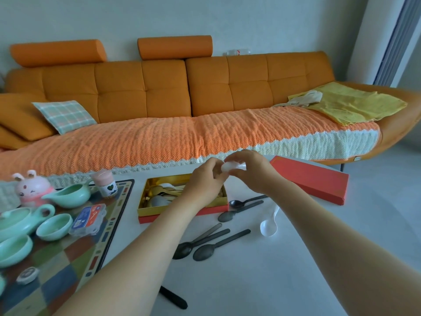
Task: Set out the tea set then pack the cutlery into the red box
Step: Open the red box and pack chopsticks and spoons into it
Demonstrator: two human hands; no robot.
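Note:
The red box (182,215) with a gold lining lies open on the white table and holds gold and white spoons. Its red lid (314,179) lies to the right. Above the box's right end, my left hand (205,179) and my right hand (248,169) meet around a small white spoon (229,167); both touch it. Several dark spoons (205,249) and a white spoon (270,224) lie loose on the table in front of the box. The mint green tea set (54,226) with a pitcher (70,196) stands on the chequered mat at the left.
A pink rabbit figure (32,188), a pink-lidded jar (106,182) and a clear plastic case (88,218) share the mat (68,265). A dark handle (173,297) lies near the table's front. An orange sofa (182,99) runs behind the table.

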